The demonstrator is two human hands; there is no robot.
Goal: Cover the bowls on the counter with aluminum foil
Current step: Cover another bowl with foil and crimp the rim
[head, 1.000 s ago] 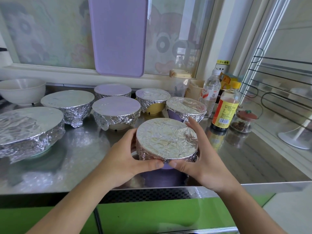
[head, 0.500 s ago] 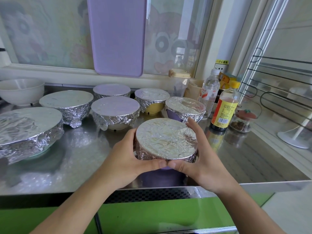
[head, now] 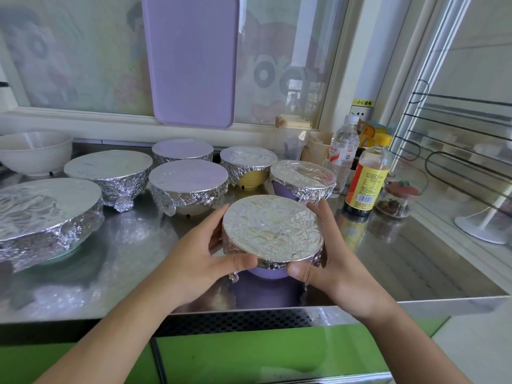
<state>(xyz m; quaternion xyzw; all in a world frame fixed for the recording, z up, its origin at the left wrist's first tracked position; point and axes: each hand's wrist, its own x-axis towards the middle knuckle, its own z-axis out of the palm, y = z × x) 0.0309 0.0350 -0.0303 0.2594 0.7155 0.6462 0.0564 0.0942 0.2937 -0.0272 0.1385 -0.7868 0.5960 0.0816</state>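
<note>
Hardly anything has moved since the earlier frames: our thumbs have slid a little apart along the near rim of the foil-capped purple bowl (head: 268, 272).

From the head view, we cup this bowl at the near edge of the steel counter (head: 415, 261), our left hand (head: 199, 261) and right hand (head: 340, 270) curled round its sides, thumbs pressing the crimped foil (head: 273, 227) against the near rim, fingers wrapped round the far side and mostly hidden. Behind it stand six more covered bowls: a wide one (head: 44, 217) at far left, a grey-wrapped one (head: 110, 173), a pale one (head: 188, 184), a small one (head: 182, 149) at the back, a yellow one (head: 249, 164) and a purple one (head: 303, 178). One white bowl (head: 33, 152) at the far left sits uncovered. To the right we see a water bottle (head: 343, 151) and a sauce bottle (head: 367, 181).
</note>
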